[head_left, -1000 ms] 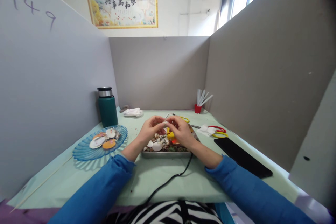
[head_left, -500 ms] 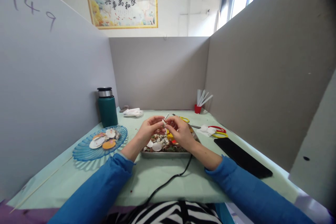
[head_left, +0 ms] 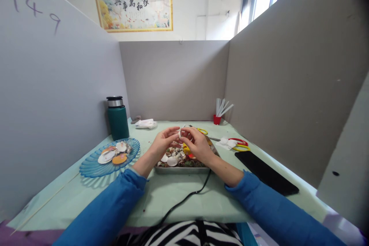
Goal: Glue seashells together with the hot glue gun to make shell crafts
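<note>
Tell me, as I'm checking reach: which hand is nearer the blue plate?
Left. Both hands pinch a small white piece over the tray; the left hand is just right of the blue plate, the right hand farther right beyond it.

Tiny white piece (head_left: 179, 133) too small to identify, tray (head_left: 175, 170) partly hidden

Tray (head_left: 184, 170) between plate (head_left: 92, 167) on left and phone (head_left: 266, 173) on right
</note>
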A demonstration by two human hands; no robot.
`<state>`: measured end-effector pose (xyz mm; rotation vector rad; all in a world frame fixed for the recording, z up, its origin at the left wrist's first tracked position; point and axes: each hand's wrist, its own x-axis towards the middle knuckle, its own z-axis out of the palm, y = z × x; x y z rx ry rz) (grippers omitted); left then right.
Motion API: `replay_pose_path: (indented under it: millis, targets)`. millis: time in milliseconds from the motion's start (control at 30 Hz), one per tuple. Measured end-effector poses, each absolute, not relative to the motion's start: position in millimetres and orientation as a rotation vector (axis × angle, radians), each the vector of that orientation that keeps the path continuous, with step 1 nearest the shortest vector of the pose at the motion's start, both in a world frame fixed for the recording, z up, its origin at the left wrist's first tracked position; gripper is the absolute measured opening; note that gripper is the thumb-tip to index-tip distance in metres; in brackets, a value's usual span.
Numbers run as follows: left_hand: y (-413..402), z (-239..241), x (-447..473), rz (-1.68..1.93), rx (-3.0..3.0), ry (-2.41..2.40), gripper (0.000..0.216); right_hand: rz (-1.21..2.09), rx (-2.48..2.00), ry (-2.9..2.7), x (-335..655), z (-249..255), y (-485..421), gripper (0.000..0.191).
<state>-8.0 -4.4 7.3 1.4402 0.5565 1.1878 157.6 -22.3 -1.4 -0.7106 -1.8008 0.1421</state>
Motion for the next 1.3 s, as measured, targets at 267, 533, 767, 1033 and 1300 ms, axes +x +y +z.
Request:
replay_pose_path:
  millis: [267, 533, 767, 1033, 1300]
  targets:
    - [0.9, 2.0, -7.4, 1.207, 1.469, 0.54, 0.033, 0.157, -0.708, -1.808, 158.3, -2.5, -22.3, 0.017]
    - [1.6, 0.4, -5.5, 1.234, 1.435, 0.575, 0.034, 0.214, -0.71, -1.807, 158.3, -2.6, -21.6, 0.014]
    - [-0.3, 1.7, -5.7, 1.211, 1.453, 0.568, 0.037, 0.216, -0.741, -1.787, 157.3, -2.6, -22.8, 0.013]
    - [-3.0, 3.1, -4.9, 1.16, 1.528, 0.553, 0.04, 0.195, -0.798, -1.764, 157.2, -5.6, -19.5, 0.013]
    - [-2.0, 4.8, -4.0, 1.27, 1.411, 0.572, 0.03, 0.172, -0.805, -1.732, 159.5, -3.2, -20.2, 0.008]
